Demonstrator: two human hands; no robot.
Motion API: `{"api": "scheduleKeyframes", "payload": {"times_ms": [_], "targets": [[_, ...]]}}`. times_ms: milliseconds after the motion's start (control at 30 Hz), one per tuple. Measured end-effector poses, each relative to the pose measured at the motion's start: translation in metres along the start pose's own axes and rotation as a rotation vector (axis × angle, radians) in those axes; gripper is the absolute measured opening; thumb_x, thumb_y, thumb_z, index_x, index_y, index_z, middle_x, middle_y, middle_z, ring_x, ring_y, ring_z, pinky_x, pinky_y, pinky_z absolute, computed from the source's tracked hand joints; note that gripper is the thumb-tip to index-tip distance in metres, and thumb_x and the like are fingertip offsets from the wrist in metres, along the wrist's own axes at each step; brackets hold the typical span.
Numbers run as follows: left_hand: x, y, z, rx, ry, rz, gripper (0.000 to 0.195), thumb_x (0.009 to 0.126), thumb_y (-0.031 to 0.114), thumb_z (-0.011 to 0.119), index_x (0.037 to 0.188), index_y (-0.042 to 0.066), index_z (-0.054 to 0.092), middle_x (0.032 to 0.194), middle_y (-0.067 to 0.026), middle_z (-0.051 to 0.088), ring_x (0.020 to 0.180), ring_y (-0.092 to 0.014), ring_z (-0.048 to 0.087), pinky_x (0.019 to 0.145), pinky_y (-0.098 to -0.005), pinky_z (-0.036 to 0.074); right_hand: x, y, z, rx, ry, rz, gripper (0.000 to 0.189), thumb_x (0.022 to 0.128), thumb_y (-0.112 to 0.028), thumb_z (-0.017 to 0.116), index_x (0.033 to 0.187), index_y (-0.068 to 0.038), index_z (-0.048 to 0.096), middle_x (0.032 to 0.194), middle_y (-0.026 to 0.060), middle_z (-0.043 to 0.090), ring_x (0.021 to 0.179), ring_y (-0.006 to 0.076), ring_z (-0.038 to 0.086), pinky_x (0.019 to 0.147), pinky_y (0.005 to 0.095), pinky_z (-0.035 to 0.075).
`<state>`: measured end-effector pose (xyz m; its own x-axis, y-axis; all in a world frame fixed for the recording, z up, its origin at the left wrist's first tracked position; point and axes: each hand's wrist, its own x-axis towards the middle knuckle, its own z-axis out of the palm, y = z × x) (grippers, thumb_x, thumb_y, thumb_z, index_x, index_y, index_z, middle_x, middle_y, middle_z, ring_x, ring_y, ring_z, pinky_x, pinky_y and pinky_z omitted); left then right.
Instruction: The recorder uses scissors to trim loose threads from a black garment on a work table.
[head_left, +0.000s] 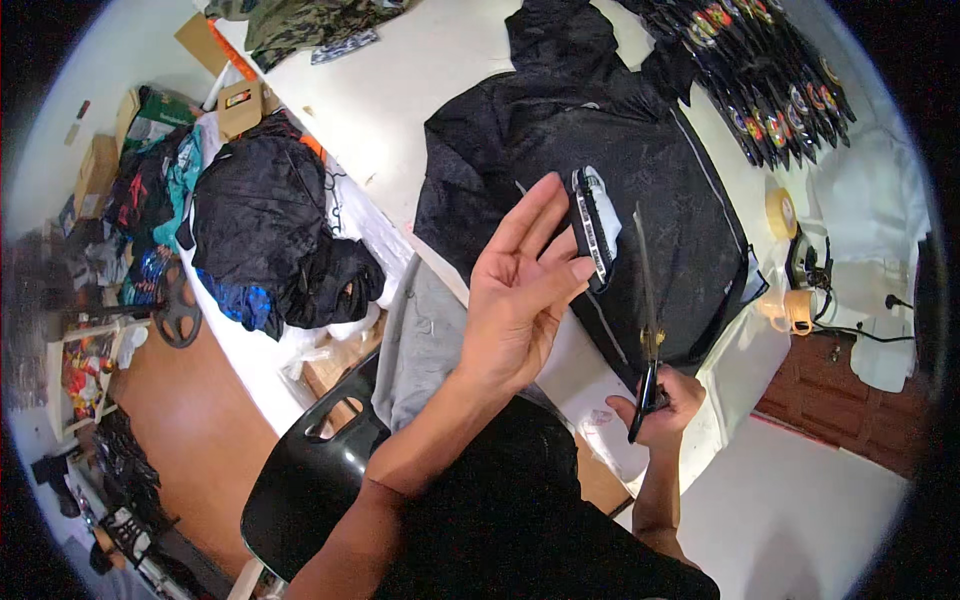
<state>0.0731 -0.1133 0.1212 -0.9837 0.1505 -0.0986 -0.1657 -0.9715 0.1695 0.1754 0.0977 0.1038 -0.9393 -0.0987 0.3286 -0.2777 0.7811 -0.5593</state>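
My left hand pinches a small folded black-and-white fabric piece by its lower end, between thumb and fingers. A band with repeated lettering runs along one edge of the piece. In my right hand is a pair of scissors with black handles and a brass-coloured pivot. Its blades point away from me and appear together, seen nearly edge-on. Beneath both lies a black jacket with thin pale piping, spread over the white table. The scissors stand just right of the fabric piece, apart from it.
Packaged black items lie in rows at the far right, near tape rolls. A pile of dark clothes sits to the left. Camouflage fabric lies at the back. A black chair and grey cloth are beside me.
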Motion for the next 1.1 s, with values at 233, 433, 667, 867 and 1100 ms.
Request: {"api": "scheduleKeyframes", "payload": {"times_ms": [233,433,667,867,1100], "targets": [[0.002,-0.006,0.011,0.169,-0.059,0.086,0.067,0.076,-0.023,0.053,0.137,-0.003,0.033,0.141,-0.0163,0.037,0.121,-0.026,0.048,0.09,-0.0293,0.05,0.002,-0.007,-0.015,-0.322,0.128,-0.199,0.052,0.048,-0.038,0.09,0.059,-0.011,0.048,0.048,-0.002,0.047,0.039,0.0147,0.046,0.041,0.0254,0.035],[0.0,-0.005,0.013,0.162,-0.061,0.083,0.07,0.074,-0.024,0.054,0.137,-0.002,0.034,0.141,-0.016,0.036,0.123,-0.026,0.047,0.089,-0.0296,0.05,0.007,-0.008,-0.015,-0.344,0.059,-0.193,0.051,0.05,-0.037,0.09,0.058,-0.011,0.046,0.046,-0.0021,0.045,0.038,0.0139,0.047,0.039,0.0252,0.035],[-0.002,-0.001,0.014,0.151,-0.073,0.12,0.071,0.073,-0.024,0.055,0.137,-0.002,0.034,0.141,-0.0162,0.036,0.123,-0.026,0.046,0.088,-0.0287,0.05,0.007,-0.004,-0.02,-0.368,0.071,-0.307,0.057,0.058,-0.036,0.088,0.087,-0.005,0.05,0.051,0.0,0.046,0.039,0.0146,0.044,0.038,0.0258,0.034],[-0.005,0.0,0.014,0.147,-0.041,0.115,0.069,0.074,-0.024,0.055,0.136,-0.003,0.035,0.141,-0.0155,0.036,0.122,-0.026,0.047,0.088,-0.0285,0.05,0.009,-0.002,-0.024,-0.435,0.076,-0.302,0.044,0.059,-0.028,0.088,0.071,-0.006,0.051,0.048,-0.0014,0.044,0.038,0.0137,0.044,0.038,0.0245,0.034],[-0.002,-0.003,0.012,0.167,-0.023,0.148,0.065,0.074,-0.023,0.055,0.134,-0.004,0.038,0.138,-0.0165,0.04,0.121,-0.025,0.048,0.09,-0.0295,0.049,0.014,0.0,-0.02,-0.498,0.084,-0.306,0.037,0.061,-0.018,0.086,0.066,-0.007,0.05,0.048,-0.0002,0.046,0.039,0.0159,0.048,0.039,0.0253,0.037]]}}
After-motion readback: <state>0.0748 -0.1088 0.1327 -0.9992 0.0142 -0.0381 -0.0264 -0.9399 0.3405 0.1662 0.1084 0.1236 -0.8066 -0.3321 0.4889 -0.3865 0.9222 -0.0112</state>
